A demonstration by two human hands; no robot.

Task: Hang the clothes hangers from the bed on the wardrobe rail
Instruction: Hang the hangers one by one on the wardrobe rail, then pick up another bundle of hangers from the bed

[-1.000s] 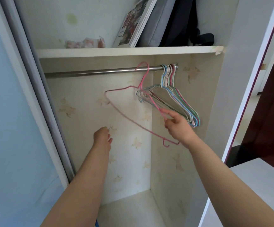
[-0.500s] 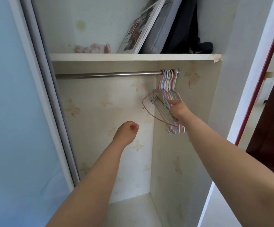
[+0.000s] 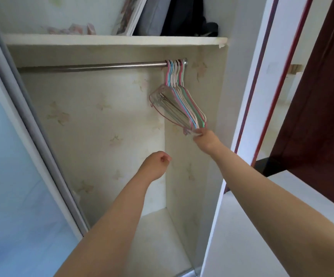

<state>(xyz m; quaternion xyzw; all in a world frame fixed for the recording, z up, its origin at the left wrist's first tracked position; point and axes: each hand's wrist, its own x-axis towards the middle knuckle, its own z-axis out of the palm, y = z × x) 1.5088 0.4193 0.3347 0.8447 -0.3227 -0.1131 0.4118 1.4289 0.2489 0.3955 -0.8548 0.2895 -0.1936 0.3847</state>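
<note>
Hangers [image 3: 179,100] hung bunched at the rail's [image 3: 94,67] right end, beside the wardrobe's side wall | your right hand [image 3: 207,139] pinched their lower corner, probably steadying them | your left hand [image 3: 155,165] hung curled, holding nothing.

Home bedroom, sliding-door wardrobe [image 3: 32,120], metal rail [image 3: 94,66] with hangers [image 3: 179,100], cluttered shelf [image 3: 110,40]

Glossy metal rail [image 3: 94,66], smooth coated-wire hangers [image 3: 179,100]

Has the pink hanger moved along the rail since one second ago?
Yes. The pink hanger slid right along the rail, toward its wall end, and now hangs against the other hangers.
</note>
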